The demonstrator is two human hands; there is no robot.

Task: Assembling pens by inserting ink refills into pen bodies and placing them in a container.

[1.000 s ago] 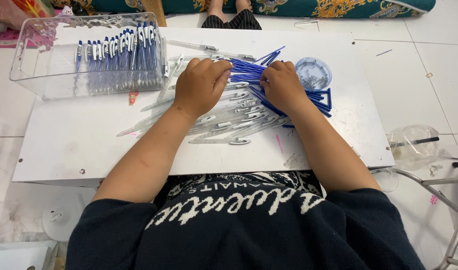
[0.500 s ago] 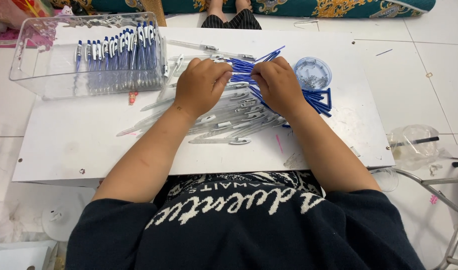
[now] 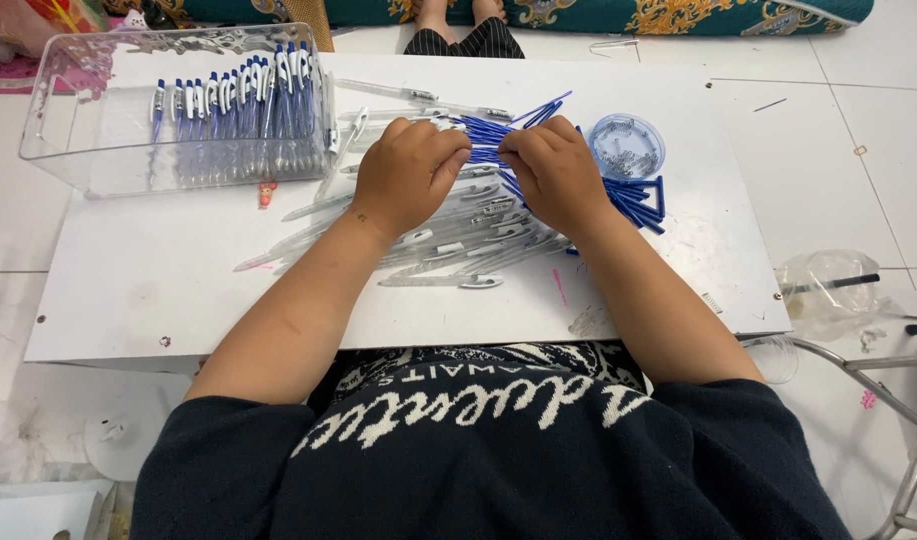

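Both hands rest knuckles-up on the white board (image 3: 158,290), over its middle. The left hand (image 3: 408,175) is curled, its fingers bent under, pressing on the heap of clear pen barrels (image 3: 458,245) that spreads across the board beneath it. The right hand (image 3: 556,175) is curled the same way, fingertips drawn together at the blue refills (image 3: 488,130) fanned out between the two hands; it seems to pinch one, though the fingertips are hidden under the knuckles and the grip cannot be made out for certain. More blue refills (image 3: 638,200) lie just beyond the right hand, toward the board's right edge.

At the board's far left corner stands a clear plastic box (image 3: 48,110) holding a row of assembled blue-and-white pens (image 3: 233,95) leaning upright against its far wall. Near the board's far right side sits a small round clear dish (image 3: 626,145) with tiny metal bits in it, probably springs. Off the board's right edge lies a crumpled clear bag (image 3: 828,290); its contents are hard to read.
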